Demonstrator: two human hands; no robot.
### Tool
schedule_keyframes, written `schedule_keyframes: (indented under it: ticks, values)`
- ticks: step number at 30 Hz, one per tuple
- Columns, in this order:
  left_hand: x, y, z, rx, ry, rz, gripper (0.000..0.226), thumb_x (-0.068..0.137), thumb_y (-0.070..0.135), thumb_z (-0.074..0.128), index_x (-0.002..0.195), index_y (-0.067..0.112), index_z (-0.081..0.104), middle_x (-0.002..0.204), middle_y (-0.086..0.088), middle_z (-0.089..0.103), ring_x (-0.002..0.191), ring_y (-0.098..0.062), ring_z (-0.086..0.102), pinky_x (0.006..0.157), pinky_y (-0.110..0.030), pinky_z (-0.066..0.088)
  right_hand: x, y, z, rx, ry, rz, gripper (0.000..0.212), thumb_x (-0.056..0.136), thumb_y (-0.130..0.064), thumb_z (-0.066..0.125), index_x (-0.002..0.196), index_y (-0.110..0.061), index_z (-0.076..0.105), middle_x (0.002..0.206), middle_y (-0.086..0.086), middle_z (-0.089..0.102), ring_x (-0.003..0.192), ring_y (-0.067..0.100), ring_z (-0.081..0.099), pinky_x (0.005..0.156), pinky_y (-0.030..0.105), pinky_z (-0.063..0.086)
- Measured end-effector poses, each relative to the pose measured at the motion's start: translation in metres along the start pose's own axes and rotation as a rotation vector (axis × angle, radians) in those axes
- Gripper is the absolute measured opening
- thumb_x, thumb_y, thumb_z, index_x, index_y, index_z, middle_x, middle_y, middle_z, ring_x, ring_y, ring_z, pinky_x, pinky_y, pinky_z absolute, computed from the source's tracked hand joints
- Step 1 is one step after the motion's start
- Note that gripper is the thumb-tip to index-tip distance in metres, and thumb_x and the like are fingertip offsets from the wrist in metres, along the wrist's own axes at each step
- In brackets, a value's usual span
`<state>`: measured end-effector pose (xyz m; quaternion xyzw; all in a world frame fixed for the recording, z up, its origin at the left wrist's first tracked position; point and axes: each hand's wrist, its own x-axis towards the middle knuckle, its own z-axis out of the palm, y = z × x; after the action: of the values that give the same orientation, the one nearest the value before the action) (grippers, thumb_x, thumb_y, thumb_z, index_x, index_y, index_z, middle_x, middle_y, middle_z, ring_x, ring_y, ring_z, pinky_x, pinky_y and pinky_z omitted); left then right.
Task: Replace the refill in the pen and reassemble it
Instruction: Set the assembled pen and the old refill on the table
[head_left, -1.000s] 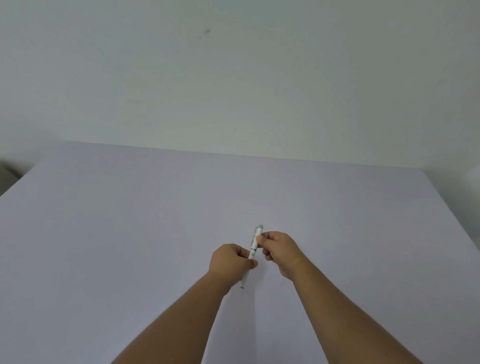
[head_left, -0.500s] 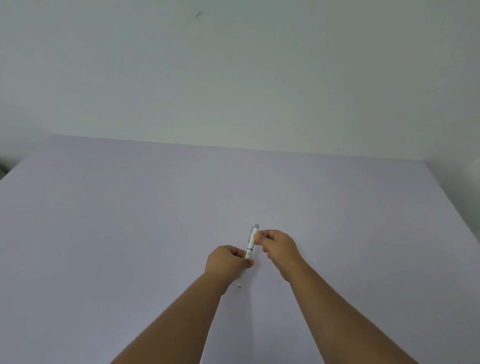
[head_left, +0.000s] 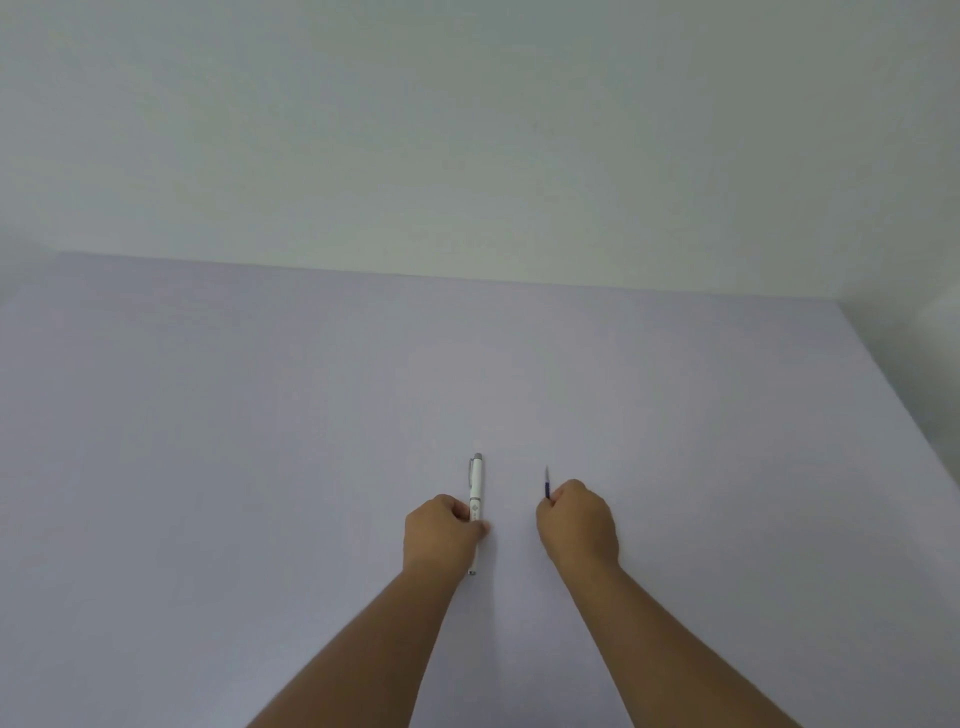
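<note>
A white pen with a grey clip end points away from me, its lower tip showing below my left hand, which is closed around its middle. My right hand is a short way to the right, apart from the pen. It is closed on a thin dark blue refill, whose narrow end sticks up out of the fist; the rest of the refill is hidden in the hand. Both hands hover just above the pale lilac table.
The table's far edge meets a plain pale wall. The table's right edge runs diagonally at the far right.
Both hands were together on the pen. Now my right hand has moved off to the right with the refill, and my left hand keeps the pen.
</note>
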<state>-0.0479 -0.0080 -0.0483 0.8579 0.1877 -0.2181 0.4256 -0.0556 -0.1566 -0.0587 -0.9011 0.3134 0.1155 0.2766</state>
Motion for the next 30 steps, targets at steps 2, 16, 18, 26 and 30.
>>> schedule_keyframes:
  ticks: [2,16,18,26,30]
  values:
    - [0.001,0.000,0.003,0.010,0.015,0.003,0.017,0.077,0.024,0.072,0.071,0.022,0.056,0.068,0.010,0.055,0.058,-0.002,0.050,0.045,-0.017,0.034,-0.002,-0.003,0.003,0.016,-0.027,-0.021,0.024,0.089,-0.023,0.049,0.100,-0.007,0.063,0.099,0.011,0.070,0.092,0.030,0.066,0.079,0.040,0.057]
    - [0.001,0.000,0.009,0.046,0.028,-0.028,0.020,0.077,0.030,0.073,0.074,0.018,0.058,0.069,0.005,0.057,0.059,-0.009,0.053,0.048,-0.021,0.038,-0.009,-0.011,0.014,0.133,-0.120,-0.063,0.014,0.085,-0.033,0.061,0.079,-0.020,0.062,0.089,0.003,0.072,0.084,0.024,0.067,0.074,0.034,0.055]
    - [0.000,0.000,0.008,0.053,0.029,-0.023,0.021,0.077,0.031,0.073,0.072,0.018,0.057,0.068,0.005,0.057,0.058,-0.009,0.053,0.048,-0.020,0.037,-0.010,-0.010,0.015,0.127,-0.124,-0.064,0.015,0.085,-0.034,0.061,0.079,-0.020,0.062,0.088,0.003,0.072,0.083,0.023,0.067,0.073,0.034,0.053]
    - [0.001,-0.002,0.006,0.062,0.016,-0.011,0.023,0.077,0.034,0.073,0.073,0.018,0.056,0.069,0.005,0.057,0.059,-0.008,0.052,0.049,-0.020,0.036,-0.010,-0.009,0.016,0.130,-0.117,-0.062,0.017,0.084,-0.036,0.061,0.080,-0.020,0.064,0.073,-0.004,0.063,0.062,0.014,0.055,0.063,0.027,0.045]
    - [0.000,-0.003,0.006,0.049,0.012,-0.004,0.024,0.076,0.034,0.073,0.074,0.017,0.057,0.069,0.005,0.056,0.060,-0.009,0.052,0.050,-0.020,0.037,-0.010,-0.009,0.015,0.142,-0.119,-0.059,0.019,0.085,-0.036,0.060,0.073,-0.021,0.058,0.066,-0.008,0.058,0.052,0.008,0.052,0.058,0.025,0.041]
